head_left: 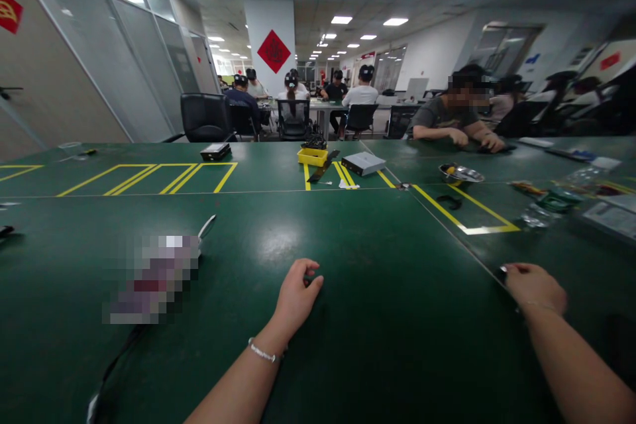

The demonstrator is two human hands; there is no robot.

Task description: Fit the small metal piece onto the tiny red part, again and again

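My left hand (297, 295) rests on the green table (377, 265) near its middle, fingers curled in with thumb and forefinger pinched on something small and dark that I cannot name. A bracelet sits on that wrist. My right hand (534, 286) lies to the right on the table, fingers curled around a small dark object at its fingertips, too small to name. A blurred-out flat item (154, 277) with a lanyard lies to the left of my left hand.
Yellow tape outlines (467, 215) mark the table. Farther back lie a yellow tray (312, 156), a grey box (363, 163), a black device (215, 151) and a metal dish (461, 174). A person (454, 116) sits at the far right; others sit at tables behind.
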